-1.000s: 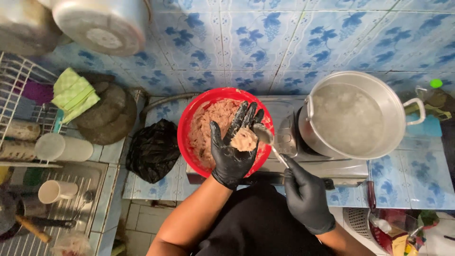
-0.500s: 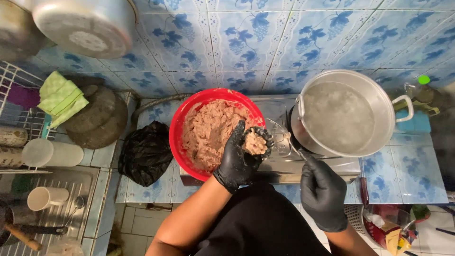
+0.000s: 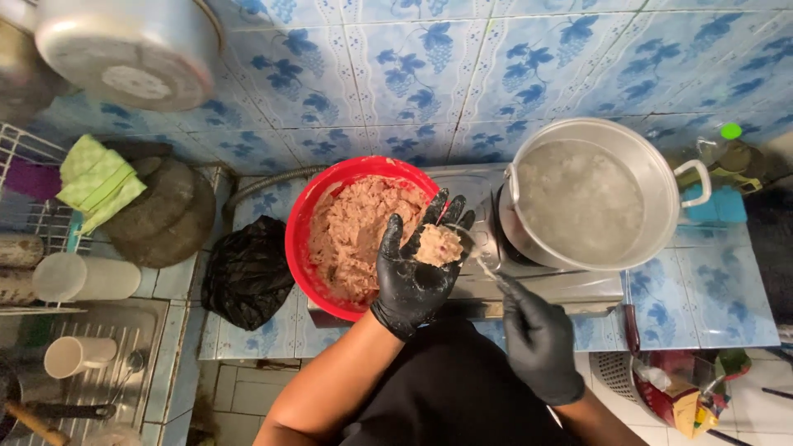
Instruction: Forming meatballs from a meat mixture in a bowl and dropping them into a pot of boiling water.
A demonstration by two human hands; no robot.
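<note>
Left hand [image 3: 413,264] has lifted, fingers now spread, meat lump [image 3: 438,244] cupped in palm at bowl's [image 3: 310,223] 3 o'clock edge. Right hand [image 3: 537,343] clamped on spoon [image 3: 479,260], touching lump; pot [image 3: 652,177] at 3 o'clock.

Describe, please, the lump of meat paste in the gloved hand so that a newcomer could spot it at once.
Start at the red bowl of pink minced paste left of the steel pot of cloudy water. Over the bowl's right rim, the left hand in a black glove lies palm up. The small lump of paste sits on that palm beside a spoon, apart from the mass in the bowl.
</note>
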